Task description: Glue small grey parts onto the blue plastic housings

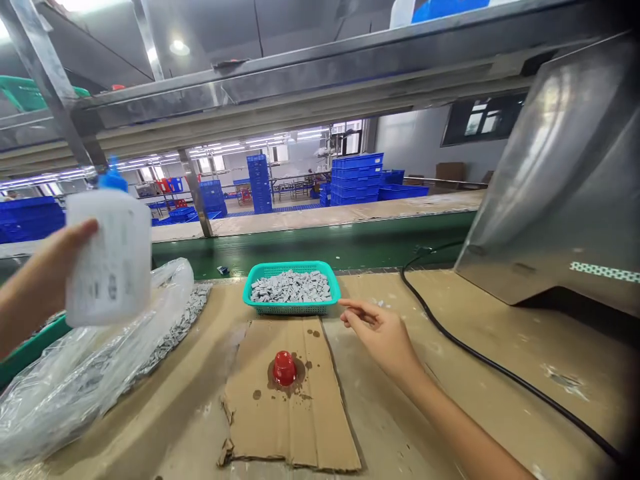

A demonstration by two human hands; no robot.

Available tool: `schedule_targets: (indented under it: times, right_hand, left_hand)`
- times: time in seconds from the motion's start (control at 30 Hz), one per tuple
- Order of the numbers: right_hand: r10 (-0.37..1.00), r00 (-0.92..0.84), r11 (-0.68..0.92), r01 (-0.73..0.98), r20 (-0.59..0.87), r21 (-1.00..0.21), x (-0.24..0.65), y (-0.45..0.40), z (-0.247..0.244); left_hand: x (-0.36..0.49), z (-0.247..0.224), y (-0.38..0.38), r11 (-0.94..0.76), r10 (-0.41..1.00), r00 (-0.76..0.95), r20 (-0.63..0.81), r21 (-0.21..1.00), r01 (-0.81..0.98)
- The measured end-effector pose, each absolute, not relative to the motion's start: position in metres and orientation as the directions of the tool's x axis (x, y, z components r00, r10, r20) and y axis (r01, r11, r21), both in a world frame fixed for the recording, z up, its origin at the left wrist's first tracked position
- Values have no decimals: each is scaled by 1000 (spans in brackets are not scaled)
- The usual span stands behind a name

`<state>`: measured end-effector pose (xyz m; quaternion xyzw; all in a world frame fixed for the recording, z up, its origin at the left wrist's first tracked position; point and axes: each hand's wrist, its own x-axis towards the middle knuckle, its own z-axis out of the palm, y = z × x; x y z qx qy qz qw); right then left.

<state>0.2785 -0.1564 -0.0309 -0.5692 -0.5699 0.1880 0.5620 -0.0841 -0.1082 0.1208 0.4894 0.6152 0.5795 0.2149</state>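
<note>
The left hand (pixel 47 267) is closing its grip around a translucent white plastic bottle (pixel 109 260), with the fingers (pixel 83 233) pressing on the bottle's left side. The bottle is a squared, round-shouldered container carrying a printed label and a blue conical cap (pixel 113 177). Its long axis is standing nearly upright, with the cap pointing up. The bottle is sitting in the grip at its body, to the right of the hand, and is being held in the air above a crumpled clear plastic bag (pixel 85 360) containing small gray pieces.

The right hand (pixel 383 340) is holding no object. Its grip is open, with the index finger (pixel 355 308) extending toward the corner of a teal plastic mesh basket (pixel 291 307), just beside it. The basket is filled with small gray rectangular blocks (pixel 291 287).

A torn brown cardboard sheet (pixel 290 407) is lying on the tan desk (pixel 400 433) in front of the basket. A red cup-shaped cap (pixel 285 369) is standing on a dark stain on the sheet. A black cable (pixel 500 363) is running across the desk to the right. A green conveyor belt (pixel 310 247) is running behind the basket.
</note>
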Motion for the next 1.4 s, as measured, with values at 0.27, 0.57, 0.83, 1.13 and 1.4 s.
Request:
schedule_targets:
  times: [0.27, 0.57, 0.83, 1.13, 1.4]
  right_hand:
    - [848, 262, 319, 440, 460, -839, 276, -163, -29]
    - [861, 213, 336, 443, 461, -832, 277, -163, -27]
    - [856, 223, 338, 441, 466, -832, 278, -162, -28]
    - [860, 206, 336, 459, 467, -822, 279, -160, -29]
    - [865, 204, 321, 479, 459, -817, 279, -162, -29]
  left_hand:
    - [-24, 45, -164, -385, 916, 359, 177, 639, 666]
    - [-18, 34, -163, -619, 785, 612, 90, 113, 777]
    - [-21, 38, -155, -555, 827, 554, -100, 23, 832]
    - [-23, 43, -151, -543, 832, 534, -152, -27, 839]
    - [-22, 42, -152, -523, 849, 510, -140, -76, 849]
